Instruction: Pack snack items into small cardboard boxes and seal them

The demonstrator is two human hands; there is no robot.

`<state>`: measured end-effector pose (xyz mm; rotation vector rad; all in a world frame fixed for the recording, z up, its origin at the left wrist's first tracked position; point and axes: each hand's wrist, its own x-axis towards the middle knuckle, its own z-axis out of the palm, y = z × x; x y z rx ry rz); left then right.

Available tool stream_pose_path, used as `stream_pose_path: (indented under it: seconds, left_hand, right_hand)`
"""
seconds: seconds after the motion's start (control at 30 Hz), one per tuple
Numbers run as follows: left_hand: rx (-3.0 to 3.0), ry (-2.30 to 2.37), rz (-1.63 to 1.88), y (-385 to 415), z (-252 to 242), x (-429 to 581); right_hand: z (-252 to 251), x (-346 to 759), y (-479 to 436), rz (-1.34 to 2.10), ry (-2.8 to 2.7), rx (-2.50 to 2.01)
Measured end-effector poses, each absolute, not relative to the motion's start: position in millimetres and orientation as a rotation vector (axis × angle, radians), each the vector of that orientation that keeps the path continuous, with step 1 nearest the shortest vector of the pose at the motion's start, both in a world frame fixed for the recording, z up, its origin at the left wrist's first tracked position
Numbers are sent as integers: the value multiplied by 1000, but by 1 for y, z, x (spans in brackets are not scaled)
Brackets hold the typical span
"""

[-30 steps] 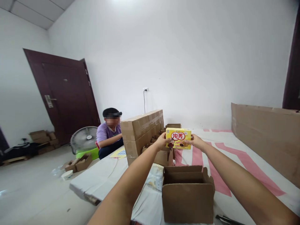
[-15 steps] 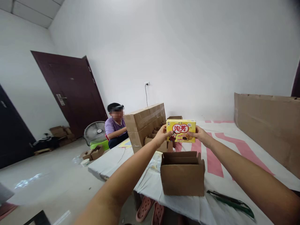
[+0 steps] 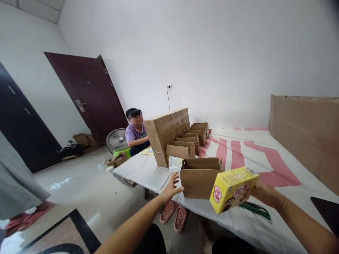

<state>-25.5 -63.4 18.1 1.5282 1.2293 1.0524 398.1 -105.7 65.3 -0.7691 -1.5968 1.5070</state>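
My right hand (image 3: 261,194) grips a yellow snack box (image 3: 231,188) by its right end, tilted in the air over the table's front edge. Just left of it, an open brown cardboard box (image 3: 200,183) stands on the table. My left hand (image 3: 172,188) is empty, its fingers apart near the cardboard box's left side; I cannot tell whether it touches. Behind that box lies a pale plastic packet (image 3: 175,164). A green utility knife (image 3: 255,210) rests on the table, partly hidden behind the snack box and right hand.
Several open cardboard boxes (image 3: 182,151) line up beside a wall of stacked closed cartons (image 3: 169,131). Another person (image 3: 136,134) sits beyond it. A large cardboard sheet (image 3: 304,141) stands at the right. Pink clogs (image 3: 168,211) lie under the table edge; someone's skirt (image 3: 18,190) shows at left.
The snack box, earlier held upright in both hands, has moved right and nearer, turned on a slant. My left hand has let go and come down beside the open cardboard box.
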Motion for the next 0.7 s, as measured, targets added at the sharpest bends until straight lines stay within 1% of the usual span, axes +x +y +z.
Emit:
stream_pose_path:
  seconds: [0.1, 0.2, 0.27, 0.43, 0.57, 0.7]
  left_hand:
    - [1522, 1171, 1034, -65, -9, -11]
    - [1546, 982, 1128, -65, -12, 9]
    - [1544, 948, 1180, -68, -9, 16]
    - [1491, 1143, 1275, -83, -10, -6]
    - [1395, 1365, 1349, -90, -15, -53]
    - [1301, 1463, 1366, -85, -14, -103]
  right_hand:
    - [34, 378, -120, 1655, -1534, -771]
    - [18, 351, -125, 1732, -1435, -702]
    - [12, 336, -124, 1726, -1381, -684]
    - [-4, 301, -122, 1626, -1250, -700]
    - [-10, 258, -126, 1636, -1265, -597]
    - [-12, 211, -127, 1634, -1262, -498]
